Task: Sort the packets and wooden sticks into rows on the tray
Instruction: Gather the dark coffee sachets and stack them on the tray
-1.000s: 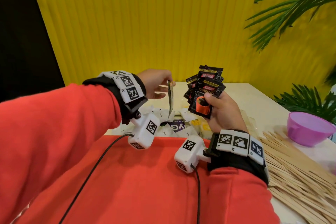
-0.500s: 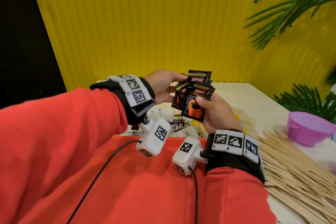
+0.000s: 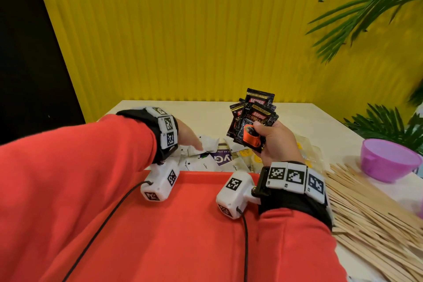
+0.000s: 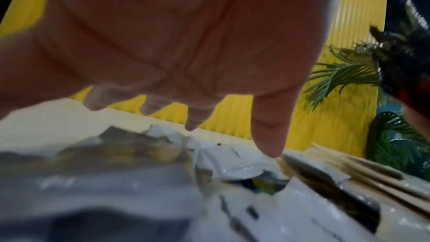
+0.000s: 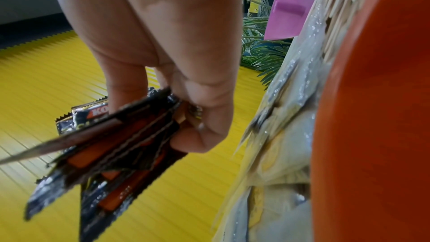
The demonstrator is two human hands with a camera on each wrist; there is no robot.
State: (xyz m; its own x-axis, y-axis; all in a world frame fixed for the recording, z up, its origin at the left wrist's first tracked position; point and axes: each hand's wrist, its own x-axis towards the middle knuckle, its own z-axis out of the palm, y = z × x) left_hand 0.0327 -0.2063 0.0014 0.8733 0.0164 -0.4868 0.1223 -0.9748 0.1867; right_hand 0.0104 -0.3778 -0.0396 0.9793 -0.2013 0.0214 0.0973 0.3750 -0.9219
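My right hand [image 3: 271,138] grips a fan of several black coffee packets [image 3: 250,119] upright above the far edge of the red tray [image 3: 199,224]; the right wrist view shows the same black coffee packets [image 5: 111,135] pinched between thumb and fingers. My left hand [image 3: 190,138] reaches down, fingers straight and empty, over a heap of white, purple and yellow packets [image 3: 219,158] behind the tray. In the left wrist view the straight fingers [image 4: 267,130] hover just above the white packets [image 4: 232,161]. Wooden sticks [image 3: 370,213] lie piled right of the tray.
A purple bowl [image 3: 389,160] stands on the table at the right, behind the sticks. Green plant fronds [image 3: 389,126] sit at the right edge. A yellow ribbed wall [image 3: 206,30] backs the cream table [image 3: 206,110].
My left hand passed its packet into the right hand's bundle, then let go and dropped down to the left over the packet heap. The right hand stayed raised with the bundle.
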